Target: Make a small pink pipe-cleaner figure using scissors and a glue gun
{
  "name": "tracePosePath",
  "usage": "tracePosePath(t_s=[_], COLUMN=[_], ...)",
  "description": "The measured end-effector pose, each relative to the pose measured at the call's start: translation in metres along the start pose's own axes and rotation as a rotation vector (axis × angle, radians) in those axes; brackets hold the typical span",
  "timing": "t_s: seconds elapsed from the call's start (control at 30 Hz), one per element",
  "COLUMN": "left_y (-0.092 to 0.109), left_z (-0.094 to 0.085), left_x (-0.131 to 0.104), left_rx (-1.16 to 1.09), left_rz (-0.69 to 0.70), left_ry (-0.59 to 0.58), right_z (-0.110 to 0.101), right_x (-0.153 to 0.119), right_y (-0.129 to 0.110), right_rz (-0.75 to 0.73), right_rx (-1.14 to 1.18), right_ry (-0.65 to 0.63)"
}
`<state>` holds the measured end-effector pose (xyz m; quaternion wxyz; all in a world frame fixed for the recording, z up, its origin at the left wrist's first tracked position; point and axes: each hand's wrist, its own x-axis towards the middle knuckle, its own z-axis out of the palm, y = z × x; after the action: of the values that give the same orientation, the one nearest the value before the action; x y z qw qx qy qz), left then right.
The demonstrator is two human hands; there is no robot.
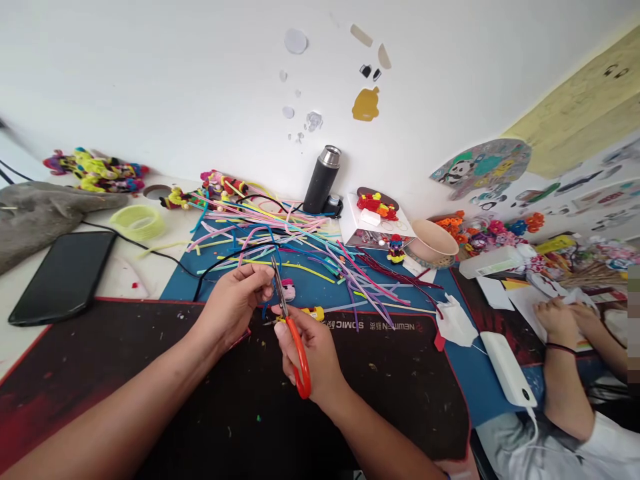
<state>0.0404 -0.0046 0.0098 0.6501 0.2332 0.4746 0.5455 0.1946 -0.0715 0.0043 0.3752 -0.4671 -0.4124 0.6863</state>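
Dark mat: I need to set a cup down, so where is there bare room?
Small scraps aside, the dark mat is bare between right forearm and its right edge, and between the forearms. Crowded: the stems behind.

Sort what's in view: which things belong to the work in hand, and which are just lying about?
Likely in the work:
- Red-handled scissors, held in the right hand
- Fuzzy coloured stems

Likely just lying about:
- Phone
- Dark flask
- White power bank

The person's left hand (240, 297) and right hand (313, 353) are bare, with slim, uncovered forearms (165, 377).
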Motion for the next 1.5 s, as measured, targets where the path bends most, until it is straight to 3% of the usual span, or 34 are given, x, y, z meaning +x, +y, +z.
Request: tracePosePath(t_s=[0.6,0.87,1.07,1.5], left_y=[-0.002,0.009,0.004,-0.001], left_z=[-0.004,-0.007,-0.006,-0.005], left_x=[0.003,0.003,0.003,0.007], left_rx=[0.049,0.167,0.257,0.200], left_rz=[0.032,0.085,0.115,0.088], left_ry=[-0.031,-0.040,-0.009,0.024], right_z=[0.008,0.000,-0.005,-0.004], right_x=[-0.004,0.000,0.001,0.003], right_y=[-0.004,0.009,0.021,0.019], right_rz=[0.030,-0.063,-0.110,-0.231], right_rx=[-0.090,-0.199,-0.287,-0.472], right_ry=[0.025,0.085,0.110,0.168])
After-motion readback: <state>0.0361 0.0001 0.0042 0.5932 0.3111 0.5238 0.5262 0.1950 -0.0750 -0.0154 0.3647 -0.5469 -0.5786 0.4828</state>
